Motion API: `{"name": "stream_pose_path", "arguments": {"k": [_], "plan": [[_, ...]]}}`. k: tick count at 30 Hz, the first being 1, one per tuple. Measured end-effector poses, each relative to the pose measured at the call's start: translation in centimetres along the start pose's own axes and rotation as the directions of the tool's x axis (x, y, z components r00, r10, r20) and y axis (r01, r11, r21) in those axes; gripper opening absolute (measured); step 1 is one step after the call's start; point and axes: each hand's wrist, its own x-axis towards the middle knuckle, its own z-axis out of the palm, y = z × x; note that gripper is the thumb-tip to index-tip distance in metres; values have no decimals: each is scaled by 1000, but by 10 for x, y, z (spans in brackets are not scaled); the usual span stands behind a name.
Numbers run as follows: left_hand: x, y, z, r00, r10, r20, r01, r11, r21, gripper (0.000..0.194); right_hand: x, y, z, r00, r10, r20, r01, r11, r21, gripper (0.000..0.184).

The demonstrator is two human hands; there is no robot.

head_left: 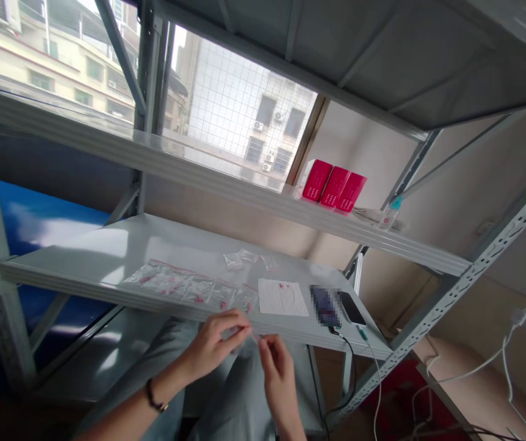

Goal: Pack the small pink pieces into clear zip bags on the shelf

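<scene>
My left hand (219, 342), a dark bracelet on its wrist, is closed with thumb and fingers pinched together. Close beside it my right hand (278, 367) pinches too. Between them stretches a small clear plastic bag (254, 336), mostly hidden by the fingers. Both hands are above my lap, just in front of the shelf edge. On the shelf behind them lies a row of clear plastic bags (201, 289) with small red pieces inside. To their right, a white sheet (284, 300) bears a few tiny red pieces. Several small clear bags (249, 257) lie farther back.
A blurred-out phone (325, 306) and a dark phone (351, 308) lie at the right with cables hanging down. On the upper shelf (226, 190) stand three red boxes (334, 185) and a small bottle with a teal cap (390, 213). A metal post (456, 251) slants at the right.
</scene>
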Motion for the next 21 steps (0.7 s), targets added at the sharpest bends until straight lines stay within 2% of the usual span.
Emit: {"name": "stream_pose_path", "arguments": {"k": [4, 7, 11, 13, 16, 19, 21], "plan": [[-89, -28, -23, 980, -194, -44, 196, 979, 58, 28, -55, 25, 50, 973, 71, 221, -91, 992, 82, 44], [-121, -37, -36, 963, -258, -79, 267, 953, 142, 29, -70, 25, 66, 949, 116, 293, -153, 983, 106, 45], [-124, -36, -44, 959, -281, 28, 269, 937, 223, 33, -71, 21, 65, 951, 95, 295, -110, 993, 36, 43], [-121, -34, -45, 956, -285, 68, 264, 938, 224, 34, -69, 20, 62, 937, 86, 340, -103, 994, 33, 40], [-121, -33, -42, 954, -287, 85, 265, 942, 206, 36, -67, 21, 60, 921, 52, 387, -62, 998, 14, 35], [-124, -34, -36, 952, -296, 77, 277, 941, 193, 37, -66, 23, 59, 936, 12, 353, 5, 999, -46, 37], [-127, -34, -32, 947, -313, 73, 296, 937, 185, 38, -64, 24, 59, 936, 17, 350, 0, 999, -49, 37]]}}
